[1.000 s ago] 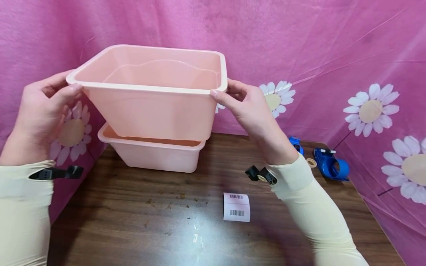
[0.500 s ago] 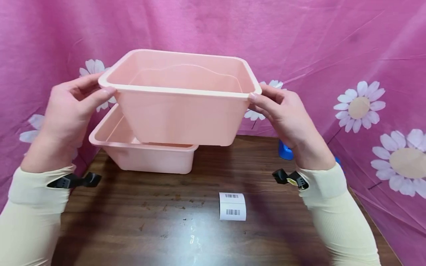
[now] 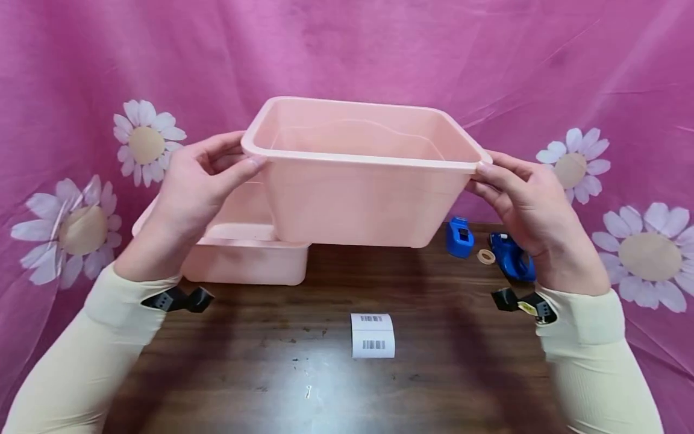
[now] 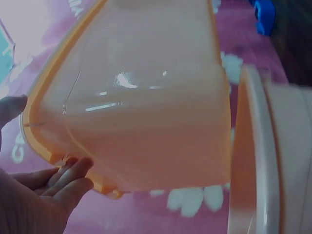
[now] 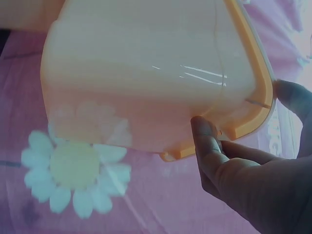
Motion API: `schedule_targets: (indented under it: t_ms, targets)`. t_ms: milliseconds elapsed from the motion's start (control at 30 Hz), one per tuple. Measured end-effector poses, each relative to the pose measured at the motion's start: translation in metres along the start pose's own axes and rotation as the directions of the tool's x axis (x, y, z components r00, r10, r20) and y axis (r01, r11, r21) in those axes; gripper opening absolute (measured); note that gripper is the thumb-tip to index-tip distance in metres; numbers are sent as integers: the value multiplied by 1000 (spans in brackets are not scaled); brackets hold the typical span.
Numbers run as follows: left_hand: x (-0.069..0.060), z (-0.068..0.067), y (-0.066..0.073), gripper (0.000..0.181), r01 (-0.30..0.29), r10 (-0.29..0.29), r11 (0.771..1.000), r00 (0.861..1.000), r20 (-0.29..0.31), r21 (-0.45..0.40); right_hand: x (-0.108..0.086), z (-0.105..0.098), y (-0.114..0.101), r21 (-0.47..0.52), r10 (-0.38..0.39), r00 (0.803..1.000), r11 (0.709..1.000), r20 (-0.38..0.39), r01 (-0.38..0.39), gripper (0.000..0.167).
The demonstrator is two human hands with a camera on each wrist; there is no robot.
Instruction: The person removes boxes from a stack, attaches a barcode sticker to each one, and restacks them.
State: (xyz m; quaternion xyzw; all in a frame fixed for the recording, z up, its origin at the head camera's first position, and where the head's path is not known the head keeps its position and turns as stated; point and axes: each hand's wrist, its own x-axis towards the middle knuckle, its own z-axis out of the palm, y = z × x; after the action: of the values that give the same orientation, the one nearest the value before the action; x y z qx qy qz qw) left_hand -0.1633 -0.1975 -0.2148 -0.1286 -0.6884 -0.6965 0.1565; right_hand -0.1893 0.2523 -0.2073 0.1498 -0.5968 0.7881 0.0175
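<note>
barcode label: flat on counter | left hand: pinching left rim corner of upper pink bin | right hand: pinching right rim corner | upper pink bin: raised above counter, opening up | second pink bin: on counter, lower left | blue objects, tan ring: right rear | flowered pink cloth: behind

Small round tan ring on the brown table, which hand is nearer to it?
Right. In the head view, the right hand is above and right of the tan ring; the left hand is far left, beyond the raised pink plastic bin.
</note>
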Motion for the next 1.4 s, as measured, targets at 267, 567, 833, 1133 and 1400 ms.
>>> schedule_targets:
  t_ms: [267,567,833,1133,1400]
  targets:
    - [-3,43,-5,53,1,2,993,1000,-22,119,-7,-38,-9,169,-29,999,985,-20,31,30]
    - [-3,68,-11,54,16,-17,996,1000,7,85,-9,-62,-8,263,-50,999,964,3,48,36]
    - [-4,74,-28,54,13,-15,997,1000,21,78,-10,-76,4,224,-51,998,974,33,43,36]
    - [-14,78,-63,43,58,-116,918,985,125,392,-21,-104,49,226,43,997,972,62,-56,40]
    - [-18,78,-84,48,14,-165,813,965,206,582,-29,-121,84,212,74,993,973,91,-92,42]
